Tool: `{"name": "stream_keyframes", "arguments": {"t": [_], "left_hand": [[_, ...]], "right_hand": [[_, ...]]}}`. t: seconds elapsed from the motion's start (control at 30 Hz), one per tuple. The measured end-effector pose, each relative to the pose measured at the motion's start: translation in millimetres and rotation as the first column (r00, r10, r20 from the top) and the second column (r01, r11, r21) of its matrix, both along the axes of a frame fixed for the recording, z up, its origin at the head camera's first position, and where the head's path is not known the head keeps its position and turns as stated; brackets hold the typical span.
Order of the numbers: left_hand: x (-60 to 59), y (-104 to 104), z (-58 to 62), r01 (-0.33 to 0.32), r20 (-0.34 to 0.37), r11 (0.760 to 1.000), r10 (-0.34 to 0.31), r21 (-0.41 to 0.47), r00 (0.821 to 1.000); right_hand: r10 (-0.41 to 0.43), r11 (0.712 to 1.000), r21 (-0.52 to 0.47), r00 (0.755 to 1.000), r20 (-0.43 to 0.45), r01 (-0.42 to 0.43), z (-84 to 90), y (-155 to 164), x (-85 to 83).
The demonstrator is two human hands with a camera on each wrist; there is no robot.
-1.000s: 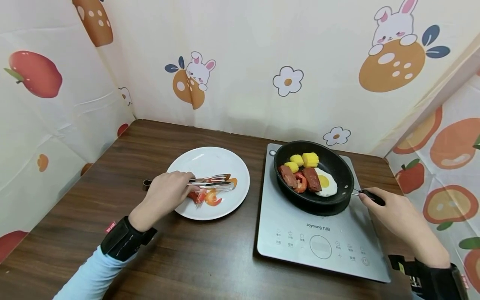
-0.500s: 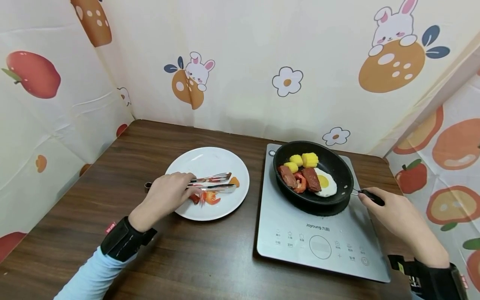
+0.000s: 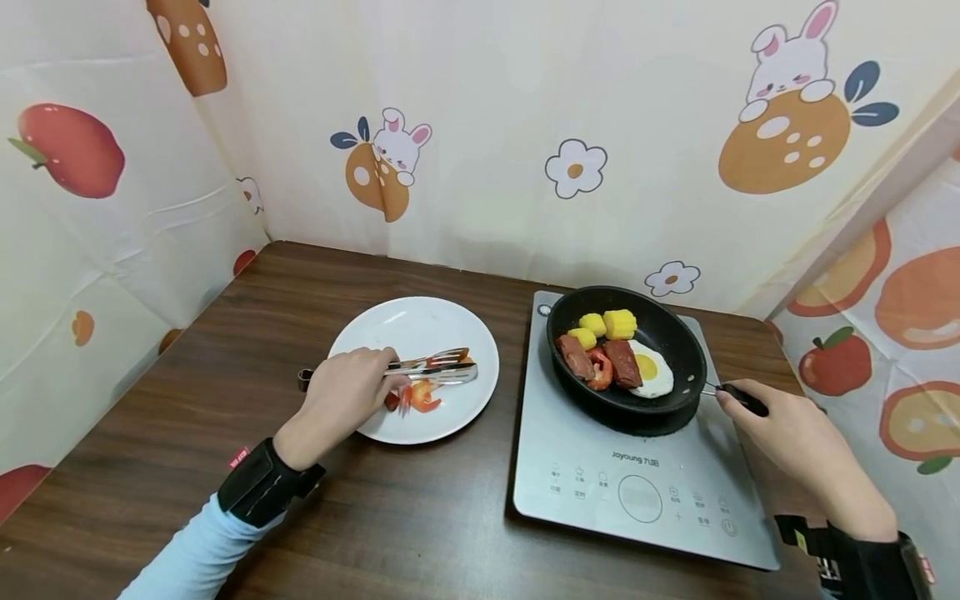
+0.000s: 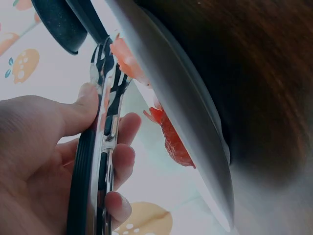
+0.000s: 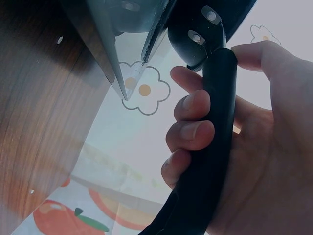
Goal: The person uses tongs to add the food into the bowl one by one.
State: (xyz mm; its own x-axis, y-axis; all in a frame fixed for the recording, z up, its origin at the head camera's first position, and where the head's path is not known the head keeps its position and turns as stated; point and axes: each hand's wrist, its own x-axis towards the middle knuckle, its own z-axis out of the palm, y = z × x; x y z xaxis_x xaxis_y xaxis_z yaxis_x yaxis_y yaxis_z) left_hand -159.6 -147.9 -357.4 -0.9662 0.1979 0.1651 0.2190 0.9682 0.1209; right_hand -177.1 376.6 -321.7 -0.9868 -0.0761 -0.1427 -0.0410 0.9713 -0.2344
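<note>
My left hand point(image 3: 348, 392) holds metal tongs point(image 3: 447, 372) with dark grips, thumb on one arm and fingers round the other. The tongs lie low over a white plate point(image 3: 420, 321), overlapping an orange piece of food near their tips. Below them on the plate are a cooked shrimp point(image 3: 424, 397) and a dark red piece point(image 4: 177, 144). My right hand point(image 3: 795, 429) grips the black handle point(image 5: 220, 112) of a frying pan point(image 3: 675, 329). Inside the pan are a fried egg point(image 3: 654, 373), corn pieces point(image 3: 619, 324), meat slices point(image 3: 622, 363) and a shrimp point(image 3: 601, 370).
The pan sits on a flat silver induction cooker point(image 3: 570, 492) with a touch panel at its front. A brown wooden table point(image 3: 420, 525) bears cooker and plate. Patterned curtains point(image 3: 480, 150) stand behind and at both sides.
My left hand and the tongs have shifted slightly right over the plate; the tongs' tips have come a little closer together over the orange piece. My right hand stays on the handle.
</note>
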Motion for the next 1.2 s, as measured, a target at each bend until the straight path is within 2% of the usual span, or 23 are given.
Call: {"name": "stream_keyframes", "arguments": {"t": [0.2, 0.57, 0.9, 1.2], "left_hand": [[0.8, -1, 2.1, -0.014, -0.027, 1.000, 0.015, 0.003, 1.000], [-3.7, 9, 16.3, 0.000, -0.069, 0.998, 0.004, 0.057, 0.998], [-11.9, 36, 35.1, 0.030, -0.087, 0.992, -0.020, 0.122, 0.996], [-20.6, 67, 46.2, 0.119, -0.162, 0.982, -0.094, 0.147, 0.982]], "right_hand": [[0.009, 1.000, -0.003, 1.000, -0.020, -0.009, -2.3, -1, 0.2], [0.004, 1.000, -0.011, 1.000, -0.015, -0.004, -2.8, -1, 0.1], [0.003, 1.000, -0.017, 1.000, -0.021, -0.003, -2.2, -1, 0.5], [0.000, 1.000, -0.005, 1.000, -0.003, 0.000, -1.3, 0, 0.4]]}}
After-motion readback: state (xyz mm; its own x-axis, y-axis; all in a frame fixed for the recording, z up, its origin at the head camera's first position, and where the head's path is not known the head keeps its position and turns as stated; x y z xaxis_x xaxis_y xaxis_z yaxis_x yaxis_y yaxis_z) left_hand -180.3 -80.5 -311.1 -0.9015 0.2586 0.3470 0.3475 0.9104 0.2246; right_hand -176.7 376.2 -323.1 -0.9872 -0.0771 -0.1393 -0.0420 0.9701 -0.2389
